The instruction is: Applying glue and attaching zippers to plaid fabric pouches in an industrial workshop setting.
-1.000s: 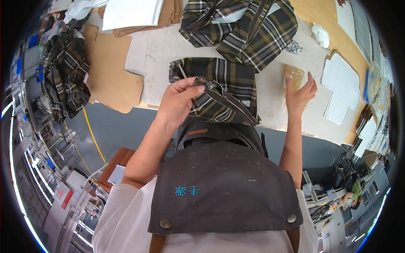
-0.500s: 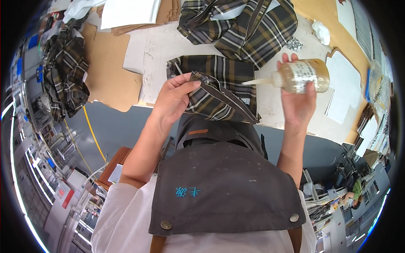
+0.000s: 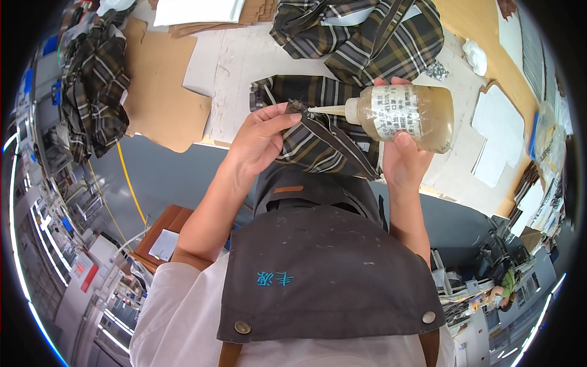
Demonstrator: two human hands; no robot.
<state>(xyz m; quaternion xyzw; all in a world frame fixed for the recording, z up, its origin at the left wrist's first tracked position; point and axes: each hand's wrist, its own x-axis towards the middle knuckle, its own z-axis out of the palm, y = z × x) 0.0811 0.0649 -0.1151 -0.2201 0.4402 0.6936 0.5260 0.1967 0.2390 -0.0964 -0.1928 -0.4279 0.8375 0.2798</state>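
A plaid fabric piece (image 3: 327, 147) with a dark zipper strip lies over the table's near edge. My left hand (image 3: 260, 136) pinches its upper left corner between thumb and fingers. In my right hand (image 3: 405, 160) is a squeeze bottle (image 3: 406, 116), tipped on its side, with a pale label and a yellowish, cloudy body. Its long thin nozzle points left, and the tip is at the fabric edge close beside my left fingertips. Whether any liquid comes out cannot be seen.
More plaid fabric pieces (image 3: 385, 46) lie behind on the white table (image 3: 235, 67). Brown card (image 3: 162, 92) covers the left side, and another plaid bundle (image 3: 95, 92) hangs beyond it. White paper sheets (image 3: 498, 125) and a crumpled white wad (image 3: 475, 57) are at the right.
My right hand has brought the bottle left, so its nozzle tip now meets the fabric edge by my left fingers. My left hand keeps its pinch; the whole view has shifted slightly.
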